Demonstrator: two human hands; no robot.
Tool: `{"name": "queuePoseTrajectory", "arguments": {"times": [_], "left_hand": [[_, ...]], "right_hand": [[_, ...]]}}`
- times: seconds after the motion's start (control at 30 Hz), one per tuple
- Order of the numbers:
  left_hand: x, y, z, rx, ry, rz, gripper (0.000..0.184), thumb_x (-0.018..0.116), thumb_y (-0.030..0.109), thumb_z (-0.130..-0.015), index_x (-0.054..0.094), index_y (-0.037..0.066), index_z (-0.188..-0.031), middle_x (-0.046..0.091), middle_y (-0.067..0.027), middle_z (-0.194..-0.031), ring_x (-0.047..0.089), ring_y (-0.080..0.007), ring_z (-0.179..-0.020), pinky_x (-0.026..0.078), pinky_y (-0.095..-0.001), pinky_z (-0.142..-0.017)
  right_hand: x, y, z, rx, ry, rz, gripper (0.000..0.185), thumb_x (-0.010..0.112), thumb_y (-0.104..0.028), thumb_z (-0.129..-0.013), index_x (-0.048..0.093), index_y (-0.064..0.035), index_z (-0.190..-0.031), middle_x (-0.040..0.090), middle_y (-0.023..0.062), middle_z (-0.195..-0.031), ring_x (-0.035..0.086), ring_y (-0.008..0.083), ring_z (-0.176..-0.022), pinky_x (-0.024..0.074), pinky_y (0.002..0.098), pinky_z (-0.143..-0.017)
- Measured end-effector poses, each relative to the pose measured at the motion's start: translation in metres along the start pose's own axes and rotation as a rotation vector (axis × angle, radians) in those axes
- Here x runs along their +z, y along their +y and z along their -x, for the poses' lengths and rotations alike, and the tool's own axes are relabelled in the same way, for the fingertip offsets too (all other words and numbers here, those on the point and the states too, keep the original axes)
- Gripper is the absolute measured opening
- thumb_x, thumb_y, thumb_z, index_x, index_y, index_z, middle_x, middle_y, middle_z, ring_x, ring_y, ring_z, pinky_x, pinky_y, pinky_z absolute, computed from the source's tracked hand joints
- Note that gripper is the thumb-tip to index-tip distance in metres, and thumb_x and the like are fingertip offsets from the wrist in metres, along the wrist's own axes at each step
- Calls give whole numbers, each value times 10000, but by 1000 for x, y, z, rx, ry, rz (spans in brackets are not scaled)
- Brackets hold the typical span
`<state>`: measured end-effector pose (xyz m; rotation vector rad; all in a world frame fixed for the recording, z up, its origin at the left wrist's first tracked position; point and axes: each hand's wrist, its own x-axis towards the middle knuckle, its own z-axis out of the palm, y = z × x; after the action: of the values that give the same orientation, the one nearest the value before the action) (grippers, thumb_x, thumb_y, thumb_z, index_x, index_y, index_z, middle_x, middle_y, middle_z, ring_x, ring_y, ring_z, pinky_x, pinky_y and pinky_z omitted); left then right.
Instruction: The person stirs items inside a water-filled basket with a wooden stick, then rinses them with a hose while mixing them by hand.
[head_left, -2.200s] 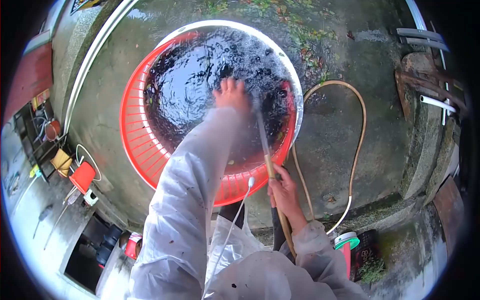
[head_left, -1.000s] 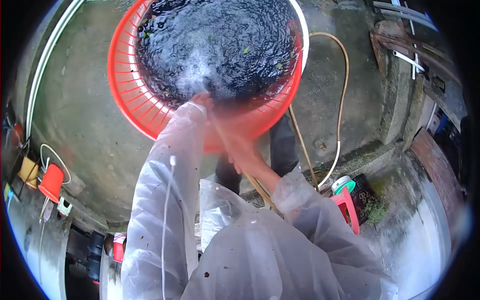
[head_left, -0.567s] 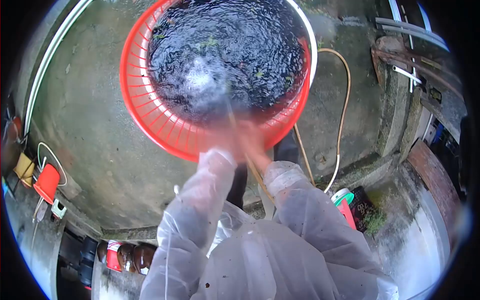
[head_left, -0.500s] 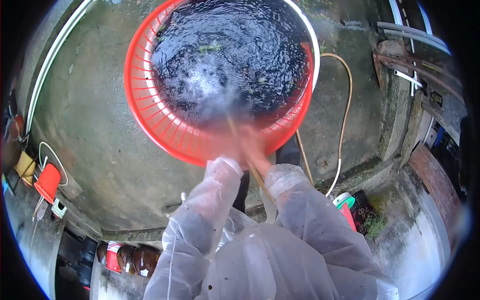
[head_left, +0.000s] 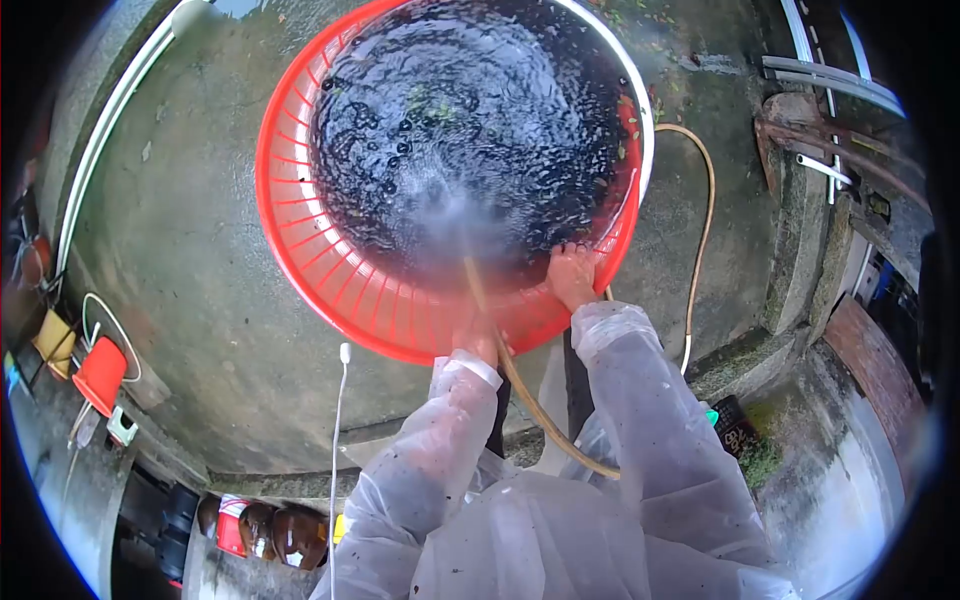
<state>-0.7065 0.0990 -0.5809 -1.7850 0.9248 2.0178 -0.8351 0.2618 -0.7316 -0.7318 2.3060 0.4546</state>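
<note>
A red slatted plastic basket (head_left: 290, 225) sits with a white-rimmed tub (head_left: 640, 90); dark, rippling water (head_left: 470, 120) fills it, with small dark round things in it. My left hand (head_left: 478, 338), blurred by spray, is closed around a tan hose (head_left: 540, 415) near its end. Water sprays from the hose into the basket. On the near right side, my right hand (head_left: 573, 275) grips the basket's wall, its fingertips curled at the waterline. Both arms wear translucent plastic sleeves (head_left: 650, 400).
A second stretch of hose (head_left: 708, 200) loops over the concrete floor (head_left: 190, 270). White pipes (head_left: 110, 130) run along the left. At lower left are a red container (head_left: 100, 375) and brown jars (head_left: 300, 537). Metal bars and a rusty piece (head_left: 790, 125) lie at right.
My right hand has left the hose and moved right to the basket's wall. My left hand stays at the hose, slightly lower. The basket appears shifted slightly down and right in view.
</note>
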Motion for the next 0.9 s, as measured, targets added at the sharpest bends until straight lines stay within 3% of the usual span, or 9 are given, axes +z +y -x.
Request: {"name": "queuePoseTrajectory", "arguments": {"times": [0.13, 0.23, 0.3, 0.43, 0.53, 0.63, 0.73, 0.83, 0.9], "left_hand": [[-1, 17, 4, 10, -40, -50, 354, 357, 397, -1007, 443, 184, -1275, 521, -35, -689, 483, -188, -441, 455, -359, -390], [-6, 15, -9, -126, -103, 47, 346, 351, 388, -1008, 411, 220, -1304, 506, -34, -686, 489, -189, -457, 449, -347, -393], [2, 33, 2, -149, -91, 72, 343, 345, 386, -1010, 395, 248, -1319, 498, -34, -689, 498, -190, -472, 451, -342, -399], [4, 41, 4, -36, -78, 24, 421, 380, 326, -990, 366, 243, -1403, 506, -45, -673, 523, -190, -478, 474, -328, -411], [7, 31, -3, -21, -51, 37, 521, 418, 293, -962, 336, 220, -1471, 513, -56, -634, 529, -182, -455, 490, -326, -413], [18, 28, -8, -9, -37, 58, 519, 419, 283, -954, 352, 213, -1463, 508, -55, -621, 526, -179, -455, 487, -322, -415], [26, 24, -15, 41, -64, 101, 508, 403, 246, -940, 386, 203, -1446, 505, -58, -618, 525, -173, -467, 481, -316, -417], [45, 45, -5, 103, -35, -66, 487, 395, 232, -936, 415, 191, -1421, 500, -60, -616, 524, -170, -483, 476, -314, -419], [56, 56, 0, -5, -21, -29, 468, 389, 210, -927, 441, 181, -1392, 496, -59, -616, 522, -159, -496, 472, -304, -419]], "right_hand": [[1, -15, -1, -1, -94, -7, 392, 687, -230, -763, 615, -74, -1115, 612, 153, -1106, 563, 331, -1104, 421, 521, -942], [-15, -11, 2, -4, -109, 31, 337, 679, -217, -774, 647, -91, -1085, 627, 131, -1115, 584, 325, -1087, 431, 510, -944], [-21, -6, 1, -89, -120, -23, 224, 523, -153, -854, 684, -70, -986, 673, 150, -1021, 662, 325, -947, 531, 449, -812], [-38, 1, -10, -153, -296, -128, 226, 522, -160, -854, 693, -48, -951, 689, 189, -971, 676, 355, -932, 544, 469, -780], [-46, 1, -16, -164, -292, -315, 198, 626, -166, -789, 704, -40, -920, 700, 186, -829, 687, 381, -862, 547, 479, -758], [-62, 10, -32, -260, -198, -445, 155, 602, -163, -806, 682, -45, -868, 670, 216, -781, 661, 422, -804, 533, 499, -744], [-109, 43, -47, -302, 229, -652, 115, 591, -180, -831, 597, -68, -804, 639, 206, -743, 625, 433, -733, 499, 530, -685], [-147, 101, -71, 65, 356, -666, 102, 586, -161, -827, 595, -61, -841, 652, 198, -792, 642, 403, -769, 512, 503, -682], [-132, 169, -89, 263, 472, -603, 235, 633, -218, -778, 591, -29, -911, 661, 238, -833, 654, 412, -790, 534, 483, -687]]}}
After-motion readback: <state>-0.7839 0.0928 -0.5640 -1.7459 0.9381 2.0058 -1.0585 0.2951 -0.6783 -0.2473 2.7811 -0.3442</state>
